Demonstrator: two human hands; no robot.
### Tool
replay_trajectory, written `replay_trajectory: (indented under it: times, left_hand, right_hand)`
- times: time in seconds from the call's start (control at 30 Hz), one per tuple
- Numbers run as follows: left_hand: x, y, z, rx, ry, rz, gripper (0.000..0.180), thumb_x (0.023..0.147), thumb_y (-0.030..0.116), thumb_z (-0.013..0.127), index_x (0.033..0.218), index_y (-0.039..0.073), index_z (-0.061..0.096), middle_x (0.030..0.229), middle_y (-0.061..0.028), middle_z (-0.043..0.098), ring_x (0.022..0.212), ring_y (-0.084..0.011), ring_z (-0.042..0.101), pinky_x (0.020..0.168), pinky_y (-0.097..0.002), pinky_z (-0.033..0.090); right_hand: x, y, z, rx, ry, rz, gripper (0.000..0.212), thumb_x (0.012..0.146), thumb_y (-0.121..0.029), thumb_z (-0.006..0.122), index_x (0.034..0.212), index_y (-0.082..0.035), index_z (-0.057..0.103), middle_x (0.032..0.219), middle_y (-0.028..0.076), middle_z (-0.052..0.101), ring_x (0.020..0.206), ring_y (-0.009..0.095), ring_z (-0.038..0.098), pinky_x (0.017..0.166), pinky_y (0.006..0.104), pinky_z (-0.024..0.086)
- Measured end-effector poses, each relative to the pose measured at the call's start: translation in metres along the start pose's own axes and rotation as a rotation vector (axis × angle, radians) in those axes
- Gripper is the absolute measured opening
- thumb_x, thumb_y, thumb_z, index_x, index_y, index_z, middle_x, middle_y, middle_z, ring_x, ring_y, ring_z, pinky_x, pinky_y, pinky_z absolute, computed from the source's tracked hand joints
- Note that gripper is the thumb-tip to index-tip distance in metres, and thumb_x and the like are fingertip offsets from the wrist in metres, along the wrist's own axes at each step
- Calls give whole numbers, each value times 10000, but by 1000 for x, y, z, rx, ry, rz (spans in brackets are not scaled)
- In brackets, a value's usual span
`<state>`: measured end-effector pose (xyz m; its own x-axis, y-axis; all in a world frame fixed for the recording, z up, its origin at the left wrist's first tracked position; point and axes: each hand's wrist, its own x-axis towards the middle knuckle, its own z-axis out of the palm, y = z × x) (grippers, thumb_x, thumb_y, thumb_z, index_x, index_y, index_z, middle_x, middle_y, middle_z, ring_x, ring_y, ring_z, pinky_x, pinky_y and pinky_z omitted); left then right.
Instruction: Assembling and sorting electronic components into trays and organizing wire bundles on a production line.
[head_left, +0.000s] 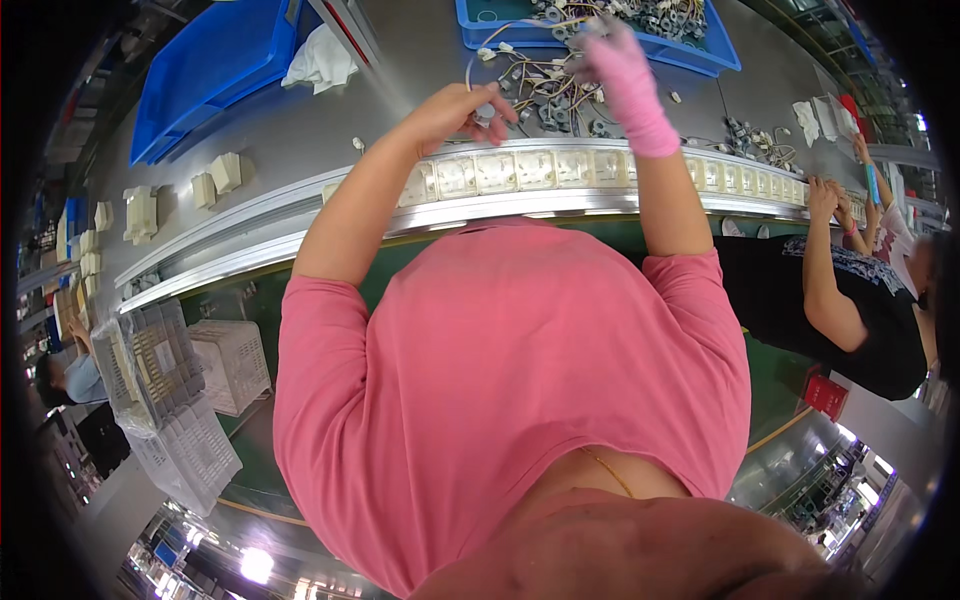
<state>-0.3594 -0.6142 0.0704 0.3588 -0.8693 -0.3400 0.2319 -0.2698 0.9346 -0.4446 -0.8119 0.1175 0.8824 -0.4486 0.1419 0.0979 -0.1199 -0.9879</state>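
Blue bin, far left (215,70): I log it on the grey desk (300,130), tilted.
White cloth (322,58): beside that bin's right edge.
Cream blocks (215,180): I count several, scattered left on the desk.
White crates (190,385): stacked, lower left.
Co-worker in black shirt (850,300): at the right, arms toward the desk.
Red box (826,395): below that co-worker.

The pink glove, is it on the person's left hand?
No, the pink fabric glove covers the right hand; the left hand is bare, pinching a small grey part.
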Motion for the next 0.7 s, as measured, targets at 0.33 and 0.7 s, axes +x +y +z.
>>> replay_trajectory:
  times: [0.33,0.7]
  left_hand:
    - [12,-18,33,-808,184,60,338,903,283,360,1099,30,470,1037,-101,550,973,-220,522,829,-344,419]
    - [25,-44,18,-1108,-383,95,207,825,260,491,719,83,484,625,-44,488,633,-160,502,584,-258,403]
  right_hand:
    - [-53,37,45,-878,-324,-468,405,768,-134,534,1139,-23,414,957,121,528,772,227,564,677,308,458]
    - [-48,28,18,-593,-397,-490,359,776,-122,558,1107,-18,460,904,120,536,755,228,547,671,282,440]
